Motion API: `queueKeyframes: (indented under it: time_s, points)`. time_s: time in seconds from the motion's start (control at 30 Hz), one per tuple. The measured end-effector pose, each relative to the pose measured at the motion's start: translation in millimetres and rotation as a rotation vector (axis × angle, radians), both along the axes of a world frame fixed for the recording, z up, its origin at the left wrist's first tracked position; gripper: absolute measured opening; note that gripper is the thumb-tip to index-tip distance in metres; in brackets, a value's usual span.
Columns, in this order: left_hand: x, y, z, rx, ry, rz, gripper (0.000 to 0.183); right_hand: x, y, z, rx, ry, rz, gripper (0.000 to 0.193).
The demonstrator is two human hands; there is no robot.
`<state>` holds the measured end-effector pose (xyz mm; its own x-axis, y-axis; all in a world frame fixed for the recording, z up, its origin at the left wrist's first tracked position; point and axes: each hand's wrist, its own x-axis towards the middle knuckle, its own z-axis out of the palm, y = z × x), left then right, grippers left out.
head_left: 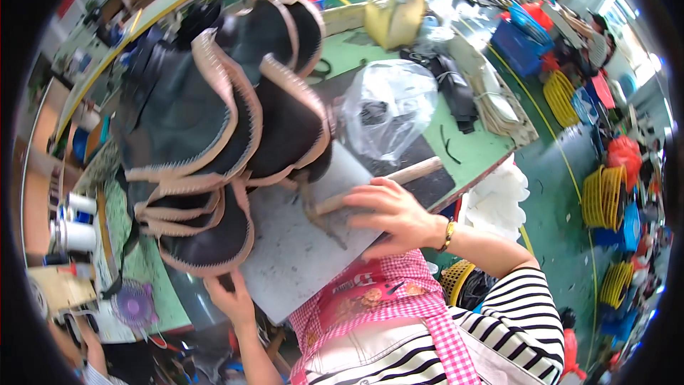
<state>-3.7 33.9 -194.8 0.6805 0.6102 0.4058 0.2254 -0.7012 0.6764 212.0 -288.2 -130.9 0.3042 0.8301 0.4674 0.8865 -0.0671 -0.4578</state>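
Observation:
A heap of black leather-like pieces [192, 121], bound with beige edging and zigzag stitching, covers the left of the table. My left hand [234, 303] pinches the near edge of the lowest piece [206, 239]. A hammer [420, 169] with a pale wooden handle lies across a grey board [285, 260]; its dark metal head is slightly blurred. Over the handle is my right hand [399, 215], fingers apart and stretched out, their tips overlapping the wood. Whether they touch it I cannot tell.
A clear plastic bag [390, 107] with dark bits sits beyond the hammer. Bundled black strips [454, 89] and pale strips [491, 100] lie at the far right of the green table [342, 53]. There also stands a yellow container [392, 20]. A purple fan [134, 304] is at left, near another person's arm [91, 342].

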Motion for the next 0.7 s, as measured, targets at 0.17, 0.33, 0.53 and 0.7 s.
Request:
queueKeyframes:
  time_s: [0.17, 0.33, 0.53, 0.7]
  points:
    - [-10, 5, 0, -0.035, 0.080, 0.031, 0.033, 142, -69, 9, 0.234, -0.426, -1.041, 0.054]
    - [0, 4, -2, -0.026, 0.051, 0.028, 0.032, 219, -122, -18, -0.601, 0.055, -1.423, 0.080]
    - [-4, 1, 0, -0.009, 0.019, 0.042, 0.030, 204, -164, 18, 0.845, 1.164, -0.821, 0.050]
    - [-2, -7, 7, -0.038, -0.039, 0.046, 0.025, 186, -179, 11, 1.061, 1.358, -0.356, 0.044]
